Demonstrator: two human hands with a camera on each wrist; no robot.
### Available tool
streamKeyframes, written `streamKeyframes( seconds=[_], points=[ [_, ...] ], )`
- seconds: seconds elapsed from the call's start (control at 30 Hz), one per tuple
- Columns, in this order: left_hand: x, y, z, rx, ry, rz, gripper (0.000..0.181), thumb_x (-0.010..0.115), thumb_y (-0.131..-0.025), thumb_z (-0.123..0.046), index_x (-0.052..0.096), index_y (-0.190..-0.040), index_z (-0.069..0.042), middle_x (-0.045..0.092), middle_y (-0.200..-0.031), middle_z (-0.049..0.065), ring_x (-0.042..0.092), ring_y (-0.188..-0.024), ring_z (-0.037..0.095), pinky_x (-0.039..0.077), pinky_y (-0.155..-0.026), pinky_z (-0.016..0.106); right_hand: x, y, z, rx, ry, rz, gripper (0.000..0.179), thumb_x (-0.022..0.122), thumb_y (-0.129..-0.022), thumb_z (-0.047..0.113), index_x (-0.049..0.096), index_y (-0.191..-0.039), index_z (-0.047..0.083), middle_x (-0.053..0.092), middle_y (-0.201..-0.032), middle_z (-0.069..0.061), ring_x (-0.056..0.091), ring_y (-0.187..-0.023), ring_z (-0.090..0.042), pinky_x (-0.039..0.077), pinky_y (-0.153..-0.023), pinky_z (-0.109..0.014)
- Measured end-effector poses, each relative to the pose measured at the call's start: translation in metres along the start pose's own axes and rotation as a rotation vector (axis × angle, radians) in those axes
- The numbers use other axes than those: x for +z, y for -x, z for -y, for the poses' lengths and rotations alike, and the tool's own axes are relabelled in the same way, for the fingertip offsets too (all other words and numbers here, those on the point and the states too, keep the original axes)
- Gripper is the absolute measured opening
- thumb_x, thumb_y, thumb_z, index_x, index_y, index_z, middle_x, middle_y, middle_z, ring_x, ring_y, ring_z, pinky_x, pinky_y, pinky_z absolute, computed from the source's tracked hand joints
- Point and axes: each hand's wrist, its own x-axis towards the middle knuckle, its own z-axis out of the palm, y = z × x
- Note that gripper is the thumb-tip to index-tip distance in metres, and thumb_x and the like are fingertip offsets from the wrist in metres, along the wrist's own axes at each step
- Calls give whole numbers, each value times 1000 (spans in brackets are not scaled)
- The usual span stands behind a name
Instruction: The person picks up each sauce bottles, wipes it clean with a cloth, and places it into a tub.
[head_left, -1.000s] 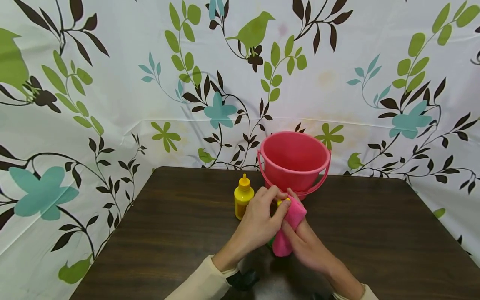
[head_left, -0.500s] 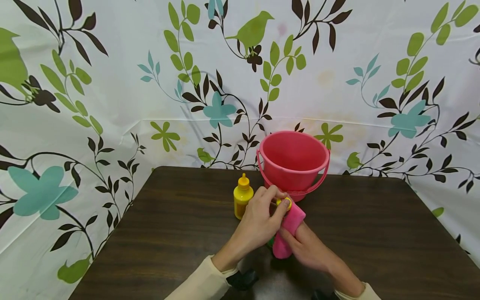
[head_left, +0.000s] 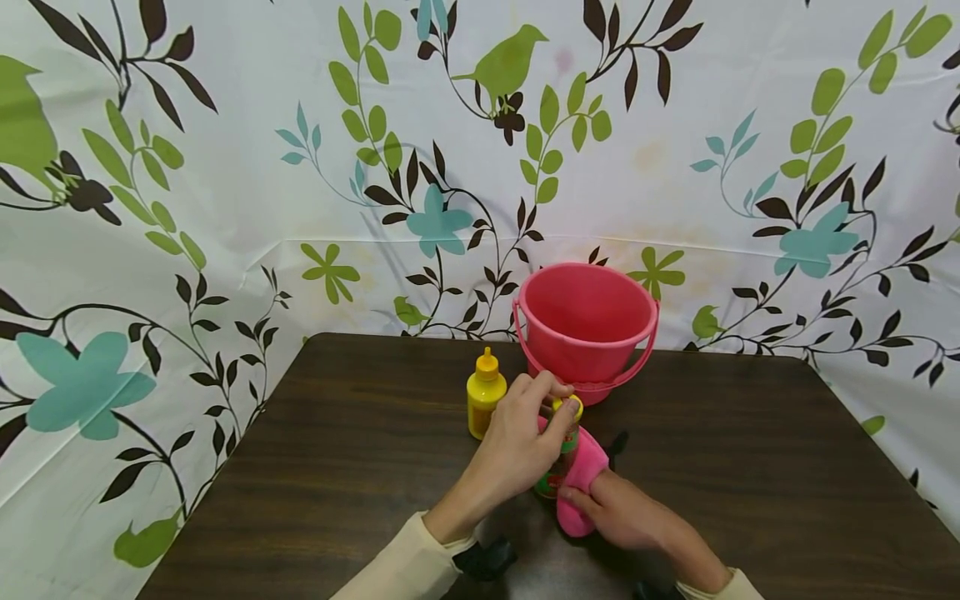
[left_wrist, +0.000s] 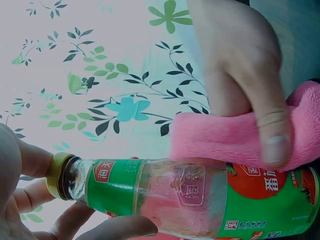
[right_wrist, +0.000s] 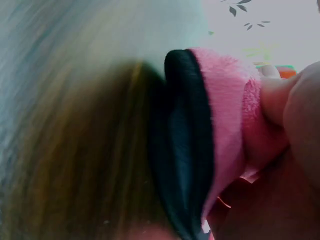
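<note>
One glass btl point(left_wrist: 175, 200) w/ green label point(left_wrist: 270, 212), on near side of pink bucket point(head_left: 581, 354), L hand point(head_left: 517, 437) pinching btl by yellow cap point(left_wrist: 56, 176), R hand point(head_left: 630, 510) gripping pink cloth point(head_left: 587, 471) against btl's side, sm. yellow squeeze btl point(head_left: 486, 398) front-left of bucket, bucket on dk table point(head_left: 360, 442).

A pink bucket point(head_left: 588, 321), upright and open-mouthed, stands just past twelve o'clock on a dark wood-grain worktop point(head_left: 352, 450), its handle point(head_left: 639, 367) slung low across the front; a yellow squeeze bottle point(head_left: 487, 398), nozzle up, stands at the bucket's eight o'clock; behind them hangs a white fabric backdrop point(head_left: 255, 58), a green bird point(head_left: 506, 65) printed near twelve o'clock in the head view, teal flowers point(head_left: 88, 385) toward nine and three; a crease point(head_left: 585, 238) crosses the fabric above the bucket's rim.
</note>
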Motion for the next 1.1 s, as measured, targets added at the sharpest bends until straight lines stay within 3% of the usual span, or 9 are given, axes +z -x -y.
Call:
streamKeyframes(
  seconds=[0.1,0.33,0.47,0.53,0.6,0.7,0.83,0.9,1.1],
  points=[
    [0,0,0,3,-1,-2,17,63,-104,-29,67,-118,-20,64,-115,0,56,-104,13,57,-88,32,1,-1,-4,0,70,17,34,58,-109,35,63,-82,15,43,-67,12,38,-60,-1,32,-55,-22],
    [1,0,1,13,-19,-14,17,63,-104,-30,67,-117,-20,65,-114,0,55,-102,13,53,-84,27,6,-13,-45,-232,221,-25,30,57,-110,36,62,-84,20,44,-76,16,44,-75,3,41,-65,-23],
    [1,0,1,19,-22,-19,17,62,-105,-30,67,-117,-21,65,-115,-1,56,-102,13,54,-84,28,11,-16,-67,-260,353,-122,36,60,-108,38,75,-88,12,70,-122,-10,57,-131,-23,51,-110,-41],
    [1,0,1,20,-16,-19,17,62,-105,-31,67,-117,-21,66,-115,-1,56,-103,13,55,-85,29,11,-14,-65,-234,397,-144,38,63,-106,37,80,-91,5,58,-148,-28,37,-153,-45,37,-122,-61],
    [1,0,1,23,-14,-19,17,62,-104,-31,67,-117,-21,66,-115,-1,56,-103,13,56,-85,30,11,-14,-65,-205,418,-157,37,66,-104,38,82,-91,7,46,-159,-33,27,-156,-52,33,-124,-65],
    [1,1,2,30,-14,-16,16,62,-105,-31,67,-116,-21,66,-115,-1,56,-103,13,56,-86,30,8,-12,-55,-176,359,-156,34,69,-102,42,81,-106,10,50,-157,-27,32,-154,-48,38,-120,-65],
    [1,0,2,40,-22,-14,16,62,-105,-30,67,-116,-20,66,-116,-1,57,-105,15,55,-86,27,-1,-11,-32,-172,162,-89,38,68,-103,41,71,-129,14,68,-137,-5,59,-131,-22,53,-110,-43],
    [0,0,2,44,-24,-14,16,62,-105,-30,67,-116,-20,66,-116,0,58,-106,17,55,-86,27,-5,-10,-21,-142,48,-31,36,65,-105,38,67,-131,13,71,-119,1,64,-108,-11,57,-94,-31],
    [0,0,1,36,-21,-8,15,63,-105,-30,67,-116,-20,65,-115,0,58,-105,16,55,-86,27,-12,-3,-2,51,-226,-6,41,46,-114,35,57,-136,2,65,-102,-7,60,-88,-13,51,-73,-28]
  ],
)
